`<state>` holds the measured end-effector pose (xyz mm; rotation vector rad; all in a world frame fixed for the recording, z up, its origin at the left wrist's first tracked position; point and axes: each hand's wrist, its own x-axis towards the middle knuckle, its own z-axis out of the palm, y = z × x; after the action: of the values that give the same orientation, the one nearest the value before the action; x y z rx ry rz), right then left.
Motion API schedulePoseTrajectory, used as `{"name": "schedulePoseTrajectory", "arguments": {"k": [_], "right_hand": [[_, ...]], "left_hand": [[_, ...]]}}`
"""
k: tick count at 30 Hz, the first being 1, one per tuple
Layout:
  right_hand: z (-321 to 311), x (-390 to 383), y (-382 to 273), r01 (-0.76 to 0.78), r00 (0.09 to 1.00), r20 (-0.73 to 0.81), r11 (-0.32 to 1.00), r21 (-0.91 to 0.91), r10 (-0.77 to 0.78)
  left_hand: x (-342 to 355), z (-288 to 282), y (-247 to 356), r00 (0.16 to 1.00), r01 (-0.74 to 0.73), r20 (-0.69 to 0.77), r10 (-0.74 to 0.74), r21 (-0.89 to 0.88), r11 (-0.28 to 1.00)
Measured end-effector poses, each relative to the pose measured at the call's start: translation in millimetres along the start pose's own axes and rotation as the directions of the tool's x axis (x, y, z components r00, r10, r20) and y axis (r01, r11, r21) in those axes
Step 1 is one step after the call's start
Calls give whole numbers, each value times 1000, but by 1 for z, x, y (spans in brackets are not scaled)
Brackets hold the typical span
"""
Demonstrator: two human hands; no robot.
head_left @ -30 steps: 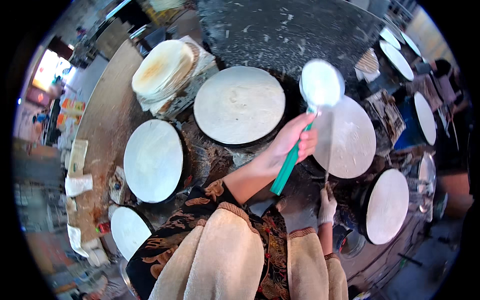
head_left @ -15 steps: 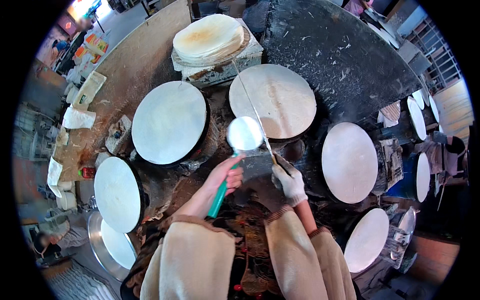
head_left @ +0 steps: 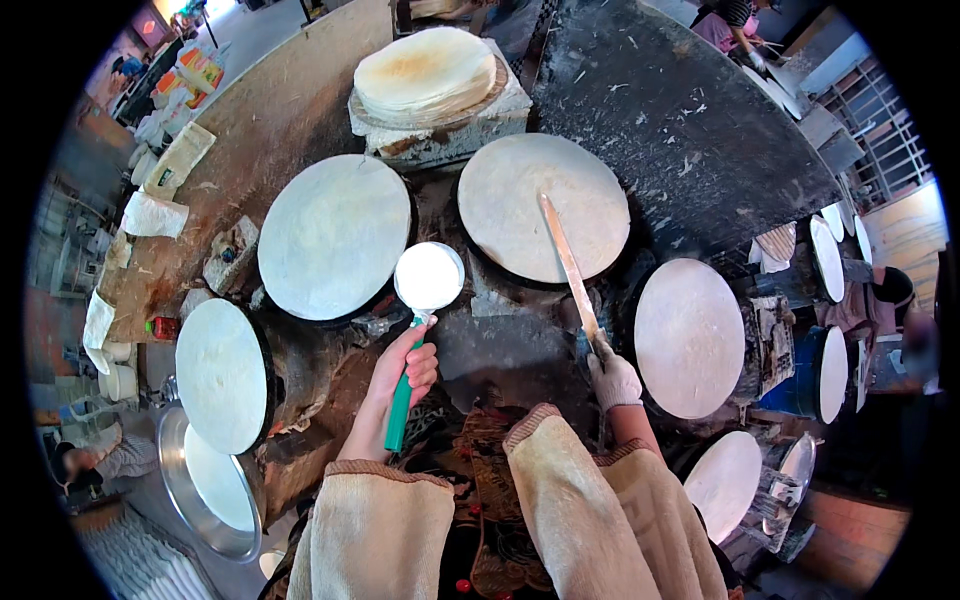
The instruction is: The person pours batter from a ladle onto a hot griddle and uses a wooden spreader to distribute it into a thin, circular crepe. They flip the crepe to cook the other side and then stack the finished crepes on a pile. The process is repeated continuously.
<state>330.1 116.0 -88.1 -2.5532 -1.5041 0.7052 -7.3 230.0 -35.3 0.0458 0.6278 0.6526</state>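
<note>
My left hand (head_left: 410,372) is closed around the green handle of a ladle (head_left: 430,276). White batter fills the ladle's bowl, held near the front edge of the left far griddle (head_left: 335,237). In a white glove, my right hand (head_left: 612,380) grips a long flat spatula (head_left: 568,262). The blade points away from me, its tip over the right far griddle (head_left: 500,200); whether it touches the surface I cannot tell. Both griddles are round with pale tops. To the right of the gloved hand is another round griddle (head_left: 689,338), also pale on top.
A stack of thin round pancakes (head_left: 428,75) rests on a block behind the griddles. Left of me are another griddle (head_left: 222,376) and a metal basin (head_left: 176,480). One more griddle (head_left: 724,487) stands at the lower right. Another person (head_left: 740,30) works beyond the dark slanted panel (head_left: 680,110).
The ladle has moved left, away from the spatula. My right hand has shifted right and slightly nearer me; the spatula has turned from edge-on to show its flat face.
</note>
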Motion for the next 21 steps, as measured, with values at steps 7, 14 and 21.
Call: {"name": "schedulePoseTrajectory", "arguments": {"k": [7,14,21], "right_hand": [[0,-28,3,-107,994,-12,980,170,111],[34,15,1,29,954,-114,291,956,278],[77,45,-34,-93,987,53,269,959,154]], "left_hand": [[24,23,16,999,29,-24,-24,237,971],[149,47,13,996,-7,85,-31,422,907],[237,77,-17,936,-197,-73,345,703,683]]}}
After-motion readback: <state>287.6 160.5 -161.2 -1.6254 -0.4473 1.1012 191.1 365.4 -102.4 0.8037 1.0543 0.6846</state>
